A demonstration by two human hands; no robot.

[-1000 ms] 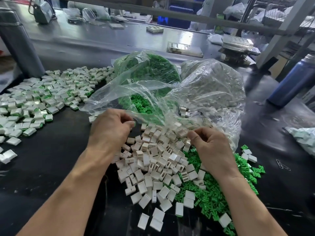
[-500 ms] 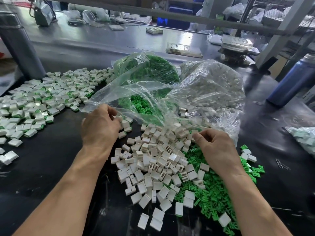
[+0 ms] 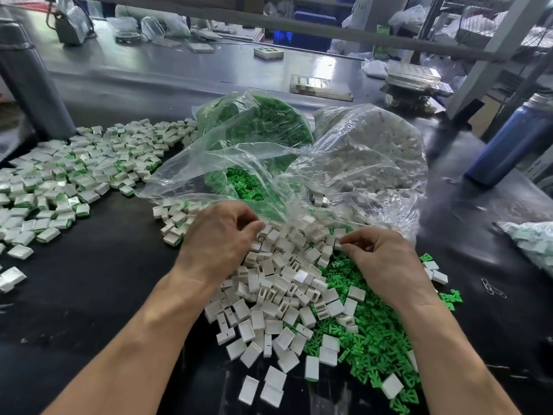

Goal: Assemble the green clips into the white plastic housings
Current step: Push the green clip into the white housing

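A heap of loose white housings [image 3: 281,292] lies in front of me, with loose green clips [image 3: 368,333] spread to its right. My left hand [image 3: 221,241] rests on the heap's left top with curled fingers, whose tips are hidden, so whether they hold a part cannot be told. My right hand [image 3: 386,262] lies over the clips, thumb and forefinger pinching a white housing [image 3: 337,243] at the heap's top right. Behind the heap stand an open clear bag of green clips [image 3: 254,127] and a clear bag of white housings [image 3: 374,157].
Housings with green clips in them [image 3: 68,178] cover the black table [image 3: 98,283] at left, and a few more [image 3: 173,223] lie just left of my left hand. A blue bottle [image 3: 508,145] stands at right, a grey post [image 3: 27,76] at far left, paper clips [image 3: 493,290] at right.
My left hand swung left to the small cluster of parts, then came back right onto the heap of white housings. My right hand stayed at the heap's top right, still pinched.
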